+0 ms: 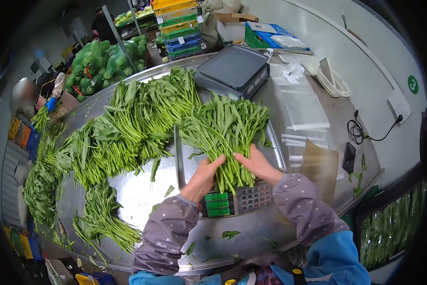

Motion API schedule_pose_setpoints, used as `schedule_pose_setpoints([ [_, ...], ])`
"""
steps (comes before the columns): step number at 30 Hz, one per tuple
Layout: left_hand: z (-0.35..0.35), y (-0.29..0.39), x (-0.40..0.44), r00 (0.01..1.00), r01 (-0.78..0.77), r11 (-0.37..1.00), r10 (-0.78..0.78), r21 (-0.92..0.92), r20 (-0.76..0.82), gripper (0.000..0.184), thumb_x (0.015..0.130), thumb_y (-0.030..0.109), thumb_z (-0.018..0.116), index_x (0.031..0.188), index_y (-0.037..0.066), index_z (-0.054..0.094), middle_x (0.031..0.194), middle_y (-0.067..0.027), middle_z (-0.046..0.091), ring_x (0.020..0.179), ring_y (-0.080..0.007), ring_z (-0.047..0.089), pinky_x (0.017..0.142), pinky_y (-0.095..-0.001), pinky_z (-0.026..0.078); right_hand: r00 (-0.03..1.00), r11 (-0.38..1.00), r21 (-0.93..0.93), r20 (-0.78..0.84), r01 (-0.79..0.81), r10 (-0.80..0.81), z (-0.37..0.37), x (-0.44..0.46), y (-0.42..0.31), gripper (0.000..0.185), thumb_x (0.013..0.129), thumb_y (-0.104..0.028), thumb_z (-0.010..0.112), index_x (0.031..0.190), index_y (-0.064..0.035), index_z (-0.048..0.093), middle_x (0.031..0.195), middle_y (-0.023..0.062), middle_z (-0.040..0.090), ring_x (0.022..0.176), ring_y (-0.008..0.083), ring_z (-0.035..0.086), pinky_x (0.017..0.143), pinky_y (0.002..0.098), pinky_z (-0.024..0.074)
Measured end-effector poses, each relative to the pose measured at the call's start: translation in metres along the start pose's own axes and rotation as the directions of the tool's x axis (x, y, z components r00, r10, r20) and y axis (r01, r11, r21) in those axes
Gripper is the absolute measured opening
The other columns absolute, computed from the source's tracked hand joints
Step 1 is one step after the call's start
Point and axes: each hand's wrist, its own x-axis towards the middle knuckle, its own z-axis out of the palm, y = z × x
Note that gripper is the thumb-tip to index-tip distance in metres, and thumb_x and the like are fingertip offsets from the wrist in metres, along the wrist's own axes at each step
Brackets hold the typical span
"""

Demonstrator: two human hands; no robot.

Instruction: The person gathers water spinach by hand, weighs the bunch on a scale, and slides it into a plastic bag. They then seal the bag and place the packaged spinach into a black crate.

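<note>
A bunch of water spinach (227, 128) lies over the metal tray (180, 161) of a weighing scale, stems toward me. My left hand (205, 176) is closed around the left side of the stems, and my right hand (260, 165) grips them from the right. Both thumbs rest on top and nearly meet; some fingers are hidden under the bunch. Just below the stems is the scale's lit green display (218, 203), beside its keypad (254, 197). A long heap of water spinach (128, 123) stretches across the steel table to the left, with a smaller bunch (106, 218) nearer me.
A second scale (233, 70) stands behind the tray. Clear plastic bags (301, 104), a white basket (333, 81), a phone (348, 157) and a cable (356, 127) lie to the right. Stacked crates (179, 28) and netted green sacks (87, 66) stand beyond. A person's blue glove (51, 103) holds greens at far left.
</note>
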Motion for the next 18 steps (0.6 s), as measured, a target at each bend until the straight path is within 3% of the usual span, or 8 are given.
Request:
schedule_pose_setpoints([
  [3,0.018,0.005,0.001,0.999,-0.036,0.999,0.036,-0.028,-0.01,0.042,0.087,0.024,0.054,0.115,-0.005,0.044,0.104,-0.0112,0.055,0.091,-0.0181,0.054,0.077,-0.0315,0.046,0.996,0.99,0.111,0.021,-0.091,0.089,0.008,0.001,-0.005,0.057,0.081,-0.037,0.057,0.108,0.0109,0.044,0.102,0.0237,0.056,0.094,0.0322,0.056,0.08,0.0358,0.0434],
  [7,0.033,-0.009,0.005,0.994,-0.103,0.993,0.101,-0.053,-0.029,0.038,0.086,0.022,0.054,0.114,-0.003,0.046,0.103,-0.0095,0.056,0.089,-0.0164,0.055,0.076,-0.0301,0.046,0.974,0.827,0.515,0.101,-0.226,0.203,-0.006,-0.016,-0.03,0.041,0.082,-0.031,0.058,0.103,0.004,0.055,0.093,0.0141,0.062,0.081,0.0203,0.06,0.071,0.0312,0.0467],
  [9,0.048,-0.018,-0.013,0.994,-0.106,0.994,0.106,0.017,0.028,0.037,0.087,0.019,0.053,0.115,-0.004,0.044,0.106,-0.0094,0.055,0.091,-0.0155,0.054,0.076,-0.0292,0.045,0.99,0.902,0.427,-0.085,-0.066,0.113,-0.011,-0.042,-0.032,0.037,0.082,-0.027,0.058,0.104,0.0028,0.054,0.091,0.0123,0.063,0.081,0.019,0.06,0.071,0.0306,0.0468],
  [11,0.069,-0.03,-0.036,0.96,-0.28,0.96,0.28,0.024,0.018,0.035,0.088,0.016,0.049,0.117,-0.003,0.042,0.109,-0.0094,0.053,0.092,-0.015,0.053,0.078,-0.0289,0.044,0.966,0.939,0.344,-0.249,0.026,0.065,-0.019,-0.079,-0.034,0.037,0.082,-0.025,0.058,0.105,0.0028,0.053,0.093,0.0129,0.062,0.083,0.0206,0.059,0.074,0.0324,0.0459],
  [13,0.08,-0.038,-0.037,0.99,-0.06,0.998,0.056,0.03,0.132,0.034,0.089,0.013,0.046,0.119,-0.002,0.04,0.112,-0.0088,0.051,0.096,-0.0156,0.052,0.082,-0.029,0.042,0.967,0.864,0.491,-0.15,-0.109,0.208,-0.024,-0.094,-0.011,0.035,0.081,-0.022,0.058,0.106,0.0023,0.052,0.097,0.0146,0.061,0.086,0.0233,0.059,0.076,0.0341,0.0447],
  [15,0.113,-0.031,-0.042,0.991,-0.051,0.996,0.041,0.069,0.13,0.033,0.09,0.013,0.044,0.119,-0.002,0.04,0.111,-0.0082,0.051,0.096,-0.0154,0.051,0.084,-0.0289,0.041,0.969,0.871,0.49,-0.192,-0.043,0.156,-0.056,-0.106,-0.025,0.036,0.082,-0.02,0.056,0.109,0.0022,0.048,0.097,0.0179,0.059,0.088,0.027,0.058,0.076,0.0352,0.0443],
  [17,0.143,-0.022,-0.056,0.9,-0.409,0.899,0.369,0.158,0.232,0.032,0.09,0.012,0.043,0.119,-0.002,0.04,0.11,-0.0082,0.052,0.097,-0.0149,0.05,0.085,-0.0284,0.04,0.887,0.936,0.236,-0.441,0.263,-0.138,-0.085,-0.127,-0.044,0.038,0.083,-0.018,0.053,0.114,0.0018,0.043,0.097,0.0204,0.058,0.088,0.0306,0.058,0.076,0.0355,0.0442],
  [18,0.159,-0.018,-0.053,0.893,-0.395,0.912,0.352,0.112,0.281,0.032,0.089,0.011,0.044,0.119,-0.002,0.04,0.11,-0.0089,0.051,0.098,-0.015,0.049,0.085,-0.0288,0.039,0.847,0.939,0.155,-0.493,0.309,-0.197,-0.103,-0.13,-0.048,0.04,0.083,-0.017,0.052,0.116,0.0022,0.04,0.094,0.0214,0.057,0.085,0.0337,0.058,0.074,0.0364,0.0444],
])
